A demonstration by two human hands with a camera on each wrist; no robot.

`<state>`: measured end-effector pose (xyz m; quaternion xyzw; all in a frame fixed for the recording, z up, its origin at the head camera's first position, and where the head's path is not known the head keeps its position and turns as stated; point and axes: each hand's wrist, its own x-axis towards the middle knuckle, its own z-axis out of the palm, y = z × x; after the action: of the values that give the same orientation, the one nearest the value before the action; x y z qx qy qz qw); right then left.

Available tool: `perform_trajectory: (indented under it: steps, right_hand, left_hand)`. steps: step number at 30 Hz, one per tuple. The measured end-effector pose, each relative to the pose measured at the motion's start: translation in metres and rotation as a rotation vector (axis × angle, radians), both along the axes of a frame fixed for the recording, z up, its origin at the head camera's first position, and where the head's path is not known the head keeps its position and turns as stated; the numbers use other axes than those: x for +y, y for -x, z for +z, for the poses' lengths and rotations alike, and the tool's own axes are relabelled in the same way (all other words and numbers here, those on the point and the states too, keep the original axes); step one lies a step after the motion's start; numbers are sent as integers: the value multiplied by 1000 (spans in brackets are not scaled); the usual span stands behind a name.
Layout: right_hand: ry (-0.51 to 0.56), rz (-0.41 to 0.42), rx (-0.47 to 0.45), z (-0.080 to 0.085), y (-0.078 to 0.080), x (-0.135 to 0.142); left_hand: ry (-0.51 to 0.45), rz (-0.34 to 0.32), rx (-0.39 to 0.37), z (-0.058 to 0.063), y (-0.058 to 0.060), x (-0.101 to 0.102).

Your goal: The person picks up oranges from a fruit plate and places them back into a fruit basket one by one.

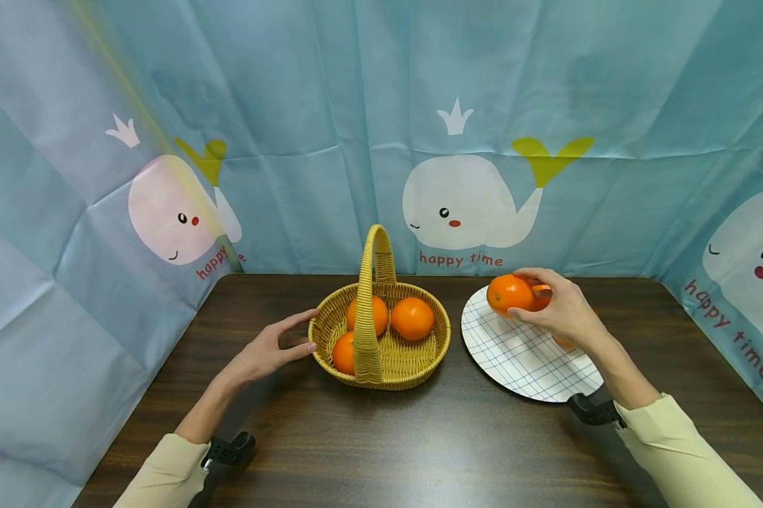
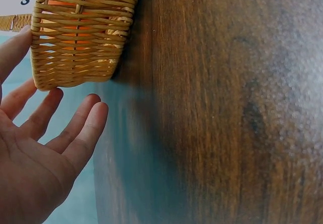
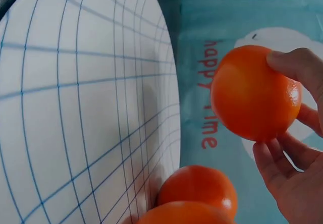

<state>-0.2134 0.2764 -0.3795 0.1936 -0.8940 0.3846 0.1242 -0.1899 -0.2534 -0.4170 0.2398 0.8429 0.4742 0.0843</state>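
Observation:
Fingers and thumb of my right hand [image 1: 565, 310] grip an orange [image 1: 507, 295], held above the far side of a white plate [image 1: 514, 360] with blue grid lines. In the right wrist view, two more oranges, one farther back [image 3: 199, 186] and one nearer [image 3: 184, 215], sit on the plate. My left hand [image 1: 267, 353] is at the left side of a yellow wicker basket [image 1: 406, 363], its spread fingertips at the rim and wall. Three oranges lie inside the basket: one on the right [image 1: 413, 319], one behind the handle [image 1: 382, 317], one at front left [image 1: 343, 353].
The basket's tall arched handle [image 1: 368, 303] rises across its middle. Basket and plate stand side by side on a dark wooden table [image 1: 381, 444]. A light blue curtain [image 1: 305, 141] with whale prints hangs behind the table and along its sides.

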Motion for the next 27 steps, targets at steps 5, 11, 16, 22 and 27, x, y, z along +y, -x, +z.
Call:
perform_trajectory:
  steps: [5, 11, 16, 22, 27]
  right_hand:
    - [50, 40, -17, 4, 0, -8]
    - [114, 81, -39, 7, -1, -19]
    - [155, 114, -92, 11, -2, -30]
    - [190, 185, -106, 12, -1, -41]
    - [251, 253, -93, 11, -1, -51]
  left_hand:
    - [3, 2, 3, 0, 1, 0]
    - [20, 9, 13, 2, 0, 2]
    - [22, 7, 15, 2, 0, 1]
    - [11, 1, 11, 2, -1, 1]
    - [10, -2, 10, 3, -1, 1]
